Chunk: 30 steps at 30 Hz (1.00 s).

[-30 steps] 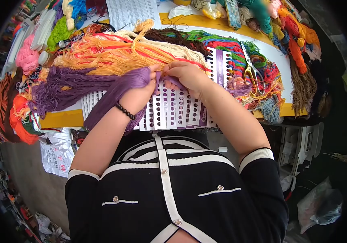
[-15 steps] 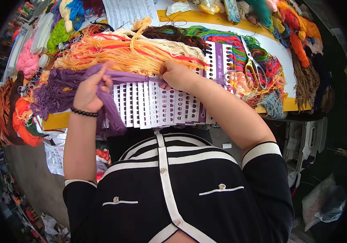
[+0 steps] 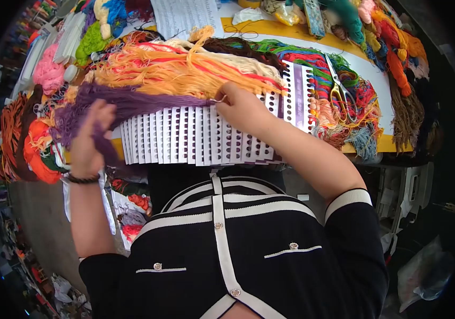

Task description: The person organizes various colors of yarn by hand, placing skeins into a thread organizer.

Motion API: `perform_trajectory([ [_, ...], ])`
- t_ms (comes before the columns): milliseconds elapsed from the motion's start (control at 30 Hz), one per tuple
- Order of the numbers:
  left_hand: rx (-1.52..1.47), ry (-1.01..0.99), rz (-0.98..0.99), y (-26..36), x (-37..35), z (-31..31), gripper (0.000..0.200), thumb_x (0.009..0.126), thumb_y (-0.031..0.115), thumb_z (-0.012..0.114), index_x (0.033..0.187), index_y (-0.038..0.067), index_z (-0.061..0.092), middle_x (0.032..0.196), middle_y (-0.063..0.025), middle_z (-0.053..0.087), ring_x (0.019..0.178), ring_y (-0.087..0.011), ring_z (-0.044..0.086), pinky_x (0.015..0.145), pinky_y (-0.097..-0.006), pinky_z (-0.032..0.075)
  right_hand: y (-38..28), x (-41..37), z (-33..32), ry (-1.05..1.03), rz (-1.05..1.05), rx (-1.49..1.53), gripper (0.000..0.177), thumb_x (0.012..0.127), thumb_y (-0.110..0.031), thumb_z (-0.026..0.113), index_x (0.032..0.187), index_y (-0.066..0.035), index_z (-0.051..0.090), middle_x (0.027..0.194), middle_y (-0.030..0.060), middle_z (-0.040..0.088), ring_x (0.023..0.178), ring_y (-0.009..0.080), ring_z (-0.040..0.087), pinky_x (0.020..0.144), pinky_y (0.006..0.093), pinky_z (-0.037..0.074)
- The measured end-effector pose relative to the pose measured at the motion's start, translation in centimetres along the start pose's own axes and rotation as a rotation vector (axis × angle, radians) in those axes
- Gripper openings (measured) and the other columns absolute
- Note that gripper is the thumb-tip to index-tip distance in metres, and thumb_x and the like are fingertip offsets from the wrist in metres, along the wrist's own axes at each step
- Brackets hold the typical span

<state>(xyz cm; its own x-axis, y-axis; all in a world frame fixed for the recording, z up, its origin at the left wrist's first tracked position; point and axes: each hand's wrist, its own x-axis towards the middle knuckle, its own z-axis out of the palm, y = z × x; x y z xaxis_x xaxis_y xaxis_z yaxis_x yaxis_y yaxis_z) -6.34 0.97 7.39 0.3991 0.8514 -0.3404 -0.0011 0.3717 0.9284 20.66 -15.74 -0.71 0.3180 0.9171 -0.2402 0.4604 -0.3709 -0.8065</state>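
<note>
Fingers pinched, my right hand (image 3: 243, 110) grips the tied end of a purple thread hank (image 3: 153, 102) above a row of white punched cards (image 3: 179, 135). The hank stretches left across the tops of the cards and spreads into loose strands. At its left part is my left hand (image 3: 89, 143), smeared by motion, fingers pointing up and a beaded bracelet at the wrist. A purple tail hangs right beside that palm. Behind the hank lie orange thread (image 3: 153, 66) and cream thread (image 3: 249, 66).
Scissors (image 3: 339, 93) with gold handles lie on multicoloured threads at the right. A purple-and-white punched card (image 3: 297, 95) is beside them. Printed sheets (image 3: 185, 21) rest at the back. Orange-red yarn (image 3: 41, 154) hangs at the table's left edge.
My left hand has moved left and down. The purple hank now lies straighter over the cards, its tail no longer draped over them. My right hand still pinches its end. The view has shifted slightly.
</note>
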Motion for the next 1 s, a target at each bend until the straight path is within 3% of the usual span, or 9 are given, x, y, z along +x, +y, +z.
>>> perform_trajectory([
  [167, 0.048, -0.436, 0.044, -3.8, -5.8, 5.0, 0.036, 0.085, 0.004, 0.049, 0.119, -0.007, 0.050, 0.084, -0.0132, 0.067, 0.076, -0.0159, 0.063, 0.073, -0.0253, 0.047, -6.7, -3.8, 2.4, 0.041, -0.420, 0.374, 0.012, 0.083, -0.010, 0.060, 0.090, -0.001, 0.062, 0.078, 0.0059, 0.061, 0.068, 0.0127, 0.058, 0.060, 0.0267, 0.045],
  [267, -0.094, -0.489, 0.038, -4.6, -6.6, 6.0, 0.045, 0.084, 0.000, 0.048, 0.128, -0.007, 0.042, 0.095, -0.0130, 0.065, 0.080, -0.0171, 0.063, 0.074, -0.0271, 0.049, -8.7, -4.6, 4.0, 0.038, -0.516, 0.517, 0.012, 0.083, -0.009, 0.061, 0.090, 0.001, 0.063, 0.078, 0.0062, 0.063, 0.069, 0.0111, 0.060, 0.060, 0.0232, 0.047],
  [333, -0.088, -0.467, 0.051, -5.1, -6.9, 6.4, 0.045, 0.084, -0.001, 0.048, 0.128, -0.008, 0.041, 0.100, -0.0130, 0.063, 0.081, -0.0166, 0.063, 0.075, -0.0274, 0.050, -9.0, -4.8, 4.8, -0.244, -0.097, 0.939, 0.015, 0.082, -0.009, 0.060, 0.078, 0.006, 0.062, 0.067, 0.0097, 0.062, 0.061, 0.0135, 0.061, 0.057, 0.0259, 0.049],
  [400, -0.082, -0.446, 0.057, -5.4, -7.2, 6.3, 0.046, 0.083, -0.002, 0.048, 0.128, -0.009, 0.040, 0.104, -0.0130, 0.061, 0.082, -0.0161, 0.062, 0.076, -0.0276, 0.050, -8.9, -4.8, 5.1, -0.257, -0.100, 0.960, 0.015, 0.083, -0.007, 0.059, 0.078, 0.007, 0.061, 0.064, 0.0069, 0.060, 0.057, 0.0104, 0.058, 0.054, 0.0233, 0.048],
  [467, -0.039, -0.505, 0.062, -5.5, -7.4, 6.1, 0.048, 0.083, 0.002, 0.050, 0.128, -0.010, 0.040, 0.118, -0.0128, 0.055, 0.096, -0.0145, 0.057, 0.084, -0.0266, 0.046, -8.9, -5.1, 4.9, -0.274, -0.013, 0.975, 0.012, 0.083, -0.004, 0.058, 0.082, 0.007, 0.061, 0.068, 0.0072, 0.061, 0.059, 0.0115, 0.058, 0.058, 0.0244, 0.049],
  [600, 0.041, -0.501, -0.040, -4.8, -7.5, 5.5, 0.047, 0.082, 0.001, 0.049, 0.127, -0.011, 0.041, 0.118, -0.0146, 0.054, 0.088, -0.0148, 0.060, 0.075, -0.0246, 0.050, -8.3, -5.2, 5.4, -0.287, -0.135, 1.074, 0.012, 0.086, -0.003, 0.056, 0.088, 0.006, 0.063, 0.090, 0.0094, 0.063, 0.076, 0.0115, 0.061, 0.070, 0.0247, 0.050],
  [667, -0.178, -0.471, -0.033, -5.2, -7.4, 5.2, 0.046, 0.082, 0.000, 0.047, 0.126, -0.011, 0.042, 0.116, -0.0162, 0.055, 0.081, -0.0152, 0.062, 0.068, -0.0241, 0.053, -8.3, -5.2, 5.3, -0.322, -0.145, 1.096, 0.012, 0.086, -0.002, 0.056, 0.090, 0.006, 0.063, 0.102, 0.0097, 0.062, 0.082, 0.0115, 0.060, 0.075, 0.0250, 0.048],
  [767, -0.225, -0.408, -0.025, -5.4, -7.6, 5.1, 0.042, 0.082, 0.000, 0.046, 0.123, -0.009, 0.046, 0.115, -0.0175, 0.056, 0.080, -0.0162, 0.063, 0.069, -0.0259, 0.054, -9.5, -5.8, 5.0, -0.251, -0.092, 1.123, 0.013, 0.085, -0.002, 0.056, 0.088, 0.010, 0.059, 0.083, 0.0096, 0.062, 0.070, 0.0119, 0.059, 0.070, 0.0241, 0.048],
  [1000, -0.183, -0.330, 0.009, -5.7, -7.7, 4.8, 0.031, 0.083, 0.000, 0.047, 0.113, -0.007, 0.053, 0.112, -0.0168, 0.058, 0.080, -0.0167, 0.063, 0.067, -0.0254, 0.054, -9.4, -5.6, 5.4, -0.180, -0.096, 1.085, 0.015, 0.085, -0.002, 0.055, 0.092, 0.010, 0.060, 0.082, 0.0092, 0.063, 0.068, 0.0106, 0.059, 0.071, 0.0238, 0.048],
])
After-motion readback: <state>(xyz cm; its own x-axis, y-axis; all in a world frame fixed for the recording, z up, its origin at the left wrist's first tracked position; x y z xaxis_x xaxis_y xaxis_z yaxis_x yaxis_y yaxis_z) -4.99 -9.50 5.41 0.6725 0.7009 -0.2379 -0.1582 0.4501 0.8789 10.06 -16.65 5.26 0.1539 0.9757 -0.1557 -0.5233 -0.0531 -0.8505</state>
